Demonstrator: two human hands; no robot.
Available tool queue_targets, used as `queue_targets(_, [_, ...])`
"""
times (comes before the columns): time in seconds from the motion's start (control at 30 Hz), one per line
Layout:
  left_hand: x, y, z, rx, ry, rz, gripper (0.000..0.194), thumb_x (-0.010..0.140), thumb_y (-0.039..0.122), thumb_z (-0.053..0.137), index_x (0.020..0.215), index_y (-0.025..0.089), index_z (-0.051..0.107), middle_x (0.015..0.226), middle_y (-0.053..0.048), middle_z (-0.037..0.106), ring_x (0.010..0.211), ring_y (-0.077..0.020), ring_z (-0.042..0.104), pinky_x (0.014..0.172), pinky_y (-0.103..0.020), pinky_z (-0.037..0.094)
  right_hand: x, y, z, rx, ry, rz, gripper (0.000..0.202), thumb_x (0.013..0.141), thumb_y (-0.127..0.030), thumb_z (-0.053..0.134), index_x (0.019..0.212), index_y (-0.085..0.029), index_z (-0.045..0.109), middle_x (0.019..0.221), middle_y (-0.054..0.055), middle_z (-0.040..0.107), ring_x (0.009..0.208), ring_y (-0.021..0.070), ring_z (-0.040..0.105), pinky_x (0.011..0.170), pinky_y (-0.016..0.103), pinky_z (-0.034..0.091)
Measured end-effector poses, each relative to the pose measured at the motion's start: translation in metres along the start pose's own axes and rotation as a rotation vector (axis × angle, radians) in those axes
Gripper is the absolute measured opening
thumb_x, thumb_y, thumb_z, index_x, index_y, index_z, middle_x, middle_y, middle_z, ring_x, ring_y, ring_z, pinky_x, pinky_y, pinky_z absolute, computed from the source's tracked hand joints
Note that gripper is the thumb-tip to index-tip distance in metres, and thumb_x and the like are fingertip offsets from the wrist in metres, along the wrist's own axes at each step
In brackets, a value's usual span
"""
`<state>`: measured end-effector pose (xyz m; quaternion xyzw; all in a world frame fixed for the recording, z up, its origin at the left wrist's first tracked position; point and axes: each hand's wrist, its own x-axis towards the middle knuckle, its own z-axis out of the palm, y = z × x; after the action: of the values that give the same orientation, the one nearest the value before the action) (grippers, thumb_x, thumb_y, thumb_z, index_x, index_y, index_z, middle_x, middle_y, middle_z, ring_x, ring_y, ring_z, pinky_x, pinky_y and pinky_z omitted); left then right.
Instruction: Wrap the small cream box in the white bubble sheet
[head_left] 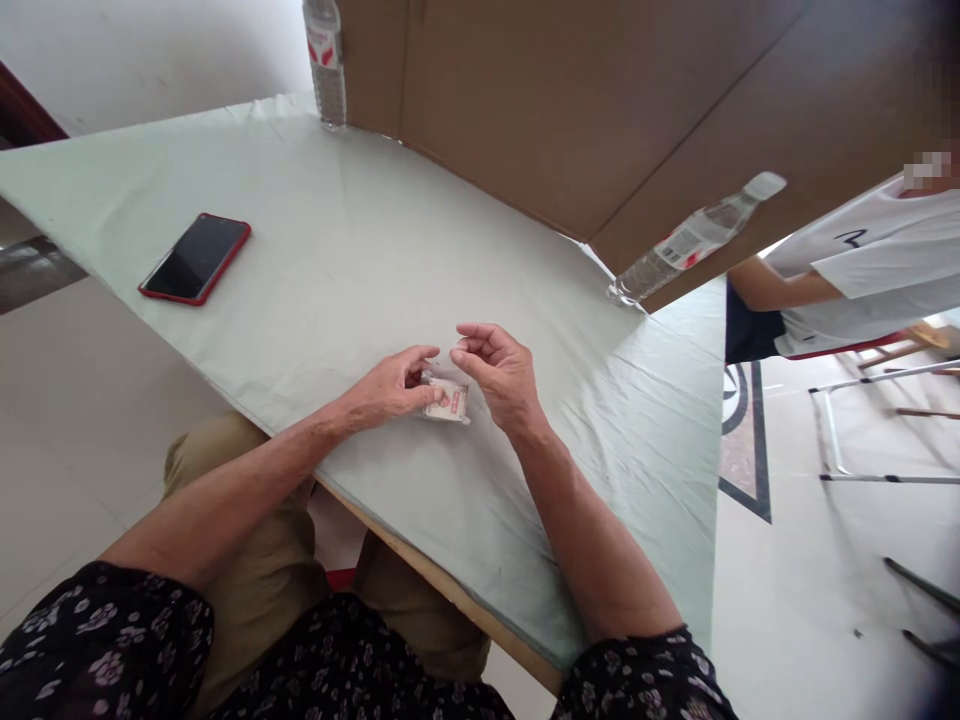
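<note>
A small clear-wrapped packet with red print (451, 400) lies on the pale green tablecloth near the table's front edge. My left hand (397, 383) is closed on its left end, with the thumb on top of the packet. Just to the right and slightly above the packet is my right hand (499, 372), its thumb and index finger pinched together. Whatever may be between those fingertips is too small to make out. The right hand appears apart from the packet.
A phone in a red case (196, 258) lies on the tablecloth (360, 240) at the left. A brown cardboard panel (525, 110) stands at the back, with one bottle (326, 65) upright and another bottle (686, 240) tilted against it. A person in white (877, 250) is at the right.
</note>
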<state>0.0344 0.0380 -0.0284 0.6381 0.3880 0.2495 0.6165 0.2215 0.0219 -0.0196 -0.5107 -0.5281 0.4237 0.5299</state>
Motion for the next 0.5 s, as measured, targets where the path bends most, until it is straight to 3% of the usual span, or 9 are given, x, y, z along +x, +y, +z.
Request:
queue_targets(0.17, [0.001,0.0,-0.001,0.056,0.03,0.021,0.062,0.078,0.046,0.069,0.129,0.011,0.062,0.11,-0.012,0.072,0.096,-0.0237,0.066,0.08,-0.035,0.051,-0.021,-0.008,0.0,-0.272,0.007,-0.171,0.014,0.082,-0.023,0.069,0.095,-0.025,0.074,0.082,-0.002,0.073,0.084,0.0163,0.068,0.088,0.036,0.053])
queue_targets(0.4, [0.002,-0.005,-0.005,0.099,0.001,0.086,0.045,0.086,0.05,0.062,0.113,0.014,0.067,0.096,-0.006,0.072,0.084,-0.0176,0.063,0.074,-0.03,0.047,-0.041,0.005,0.002,-0.668,0.092,-0.525,0.014,0.093,-0.019,0.065,0.104,-0.026,0.071,0.089,0.001,0.079,0.091,0.0202,0.071,0.091,0.039,0.049])
queue_targets(0.5, [0.001,-0.002,-0.008,0.096,-0.014,0.09,0.044,0.086,0.049,0.062,0.112,0.014,0.067,0.096,-0.006,0.072,0.085,-0.0177,0.063,0.075,-0.03,0.048,-0.043,0.01,0.0,-0.819,0.054,-0.677,0.017,0.095,-0.016,0.061,0.105,-0.025,0.07,0.091,0.002,0.081,0.099,0.0211,0.072,0.093,0.04,0.046])
